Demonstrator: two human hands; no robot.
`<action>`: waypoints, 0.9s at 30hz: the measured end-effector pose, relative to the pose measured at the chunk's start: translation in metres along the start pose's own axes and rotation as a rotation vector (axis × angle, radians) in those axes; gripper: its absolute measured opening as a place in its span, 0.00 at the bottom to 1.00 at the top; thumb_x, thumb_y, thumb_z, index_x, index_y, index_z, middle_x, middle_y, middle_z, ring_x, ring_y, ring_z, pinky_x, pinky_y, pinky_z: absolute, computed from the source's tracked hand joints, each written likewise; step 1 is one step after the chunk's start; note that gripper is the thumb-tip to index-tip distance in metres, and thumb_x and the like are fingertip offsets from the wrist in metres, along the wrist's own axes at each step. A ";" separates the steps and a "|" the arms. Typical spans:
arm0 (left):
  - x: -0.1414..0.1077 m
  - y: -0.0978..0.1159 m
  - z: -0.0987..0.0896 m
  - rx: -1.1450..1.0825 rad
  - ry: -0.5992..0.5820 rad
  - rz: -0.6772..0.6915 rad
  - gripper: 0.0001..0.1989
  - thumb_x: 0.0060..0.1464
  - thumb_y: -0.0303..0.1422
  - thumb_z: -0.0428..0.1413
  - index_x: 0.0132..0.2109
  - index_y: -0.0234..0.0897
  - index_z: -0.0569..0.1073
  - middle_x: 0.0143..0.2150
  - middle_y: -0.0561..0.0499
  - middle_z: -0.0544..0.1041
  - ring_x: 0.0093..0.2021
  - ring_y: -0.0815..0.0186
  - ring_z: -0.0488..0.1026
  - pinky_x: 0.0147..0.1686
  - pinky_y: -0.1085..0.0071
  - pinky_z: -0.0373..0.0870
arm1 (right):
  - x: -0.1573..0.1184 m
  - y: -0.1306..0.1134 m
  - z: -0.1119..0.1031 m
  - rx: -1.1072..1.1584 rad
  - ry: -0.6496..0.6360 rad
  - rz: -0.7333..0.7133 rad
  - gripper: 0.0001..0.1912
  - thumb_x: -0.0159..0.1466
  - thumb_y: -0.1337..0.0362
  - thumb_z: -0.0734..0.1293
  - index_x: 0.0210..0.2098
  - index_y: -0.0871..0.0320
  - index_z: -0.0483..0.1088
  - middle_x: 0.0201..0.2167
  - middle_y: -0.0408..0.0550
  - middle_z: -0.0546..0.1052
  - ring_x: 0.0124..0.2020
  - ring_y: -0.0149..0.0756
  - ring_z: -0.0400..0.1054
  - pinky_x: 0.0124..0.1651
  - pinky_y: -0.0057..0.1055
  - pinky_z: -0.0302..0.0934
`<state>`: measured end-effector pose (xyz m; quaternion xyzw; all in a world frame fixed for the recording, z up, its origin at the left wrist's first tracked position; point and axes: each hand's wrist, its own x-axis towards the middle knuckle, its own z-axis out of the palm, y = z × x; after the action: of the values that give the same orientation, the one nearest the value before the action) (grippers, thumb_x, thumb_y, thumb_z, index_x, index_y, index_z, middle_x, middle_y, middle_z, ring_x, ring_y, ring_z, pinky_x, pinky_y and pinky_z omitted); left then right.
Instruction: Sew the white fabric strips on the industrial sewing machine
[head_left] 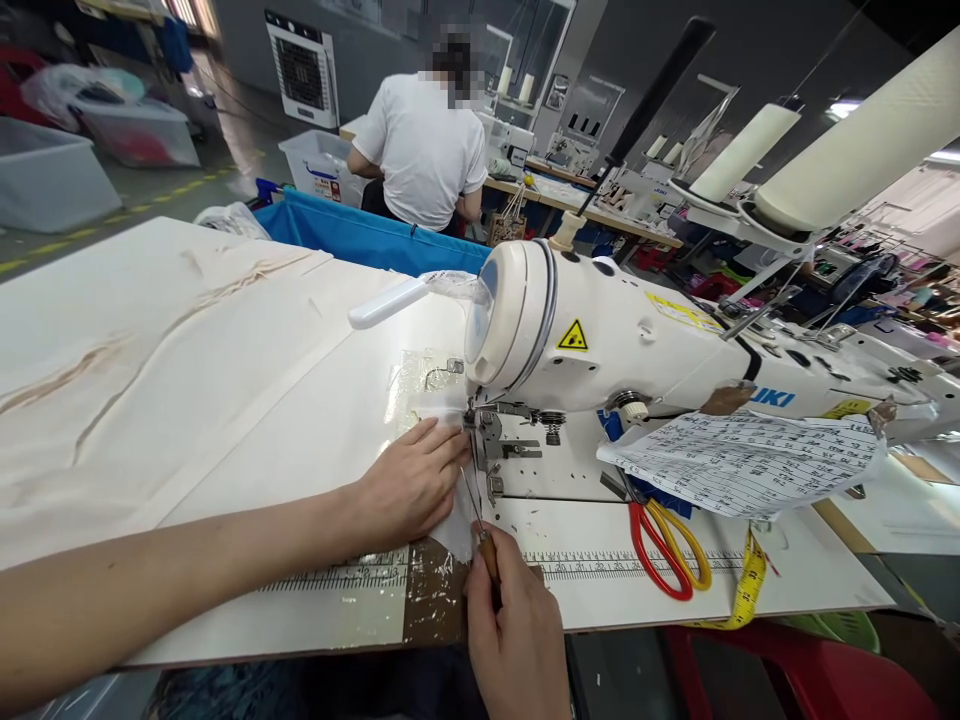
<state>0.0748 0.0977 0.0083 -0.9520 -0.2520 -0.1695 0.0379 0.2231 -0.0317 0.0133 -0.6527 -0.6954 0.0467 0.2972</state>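
Observation:
A white sewing machine (600,320) stands on the white table. My left hand (409,485) lies flat, fingers together and stretched out, on a small piece of white fabric (452,525) just left of the needle area. Below it, near the table's front edge, my right hand (517,620) is closed around the brown handle of a thin pointed tool (489,555). The tool's metal tip points up toward the presser foot, beside the fabric. A large cream cloth (225,350) spreads over the table at the left.
Scissors (664,560) with red and yellow handles lie right of my hands, beside a yellow tape measure (748,585). A printed sheet (750,465) hangs on the machine. Thread cones (746,150) stand at upper right. Behind a blue cloth bin (360,235) sits a person in white (424,150).

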 end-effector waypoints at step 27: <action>-0.004 0.011 -0.002 0.007 -0.006 0.002 0.20 0.64 0.32 0.46 0.57 0.23 0.71 0.59 0.36 0.71 0.59 0.52 0.67 0.63 0.55 0.57 | -0.026 0.025 -0.003 0.238 0.025 0.374 0.21 0.71 0.51 0.56 0.51 0.55 0.72 0.41 0.52 0.82 0.38 0.39 0.78 0.29 0.24 0.69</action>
<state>0.0766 0.0864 0.0086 -0.9526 -0.2517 -0.1657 0.0406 0.2461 -0.0536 -0.0051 -0.7311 -0.5479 0.1750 0.3669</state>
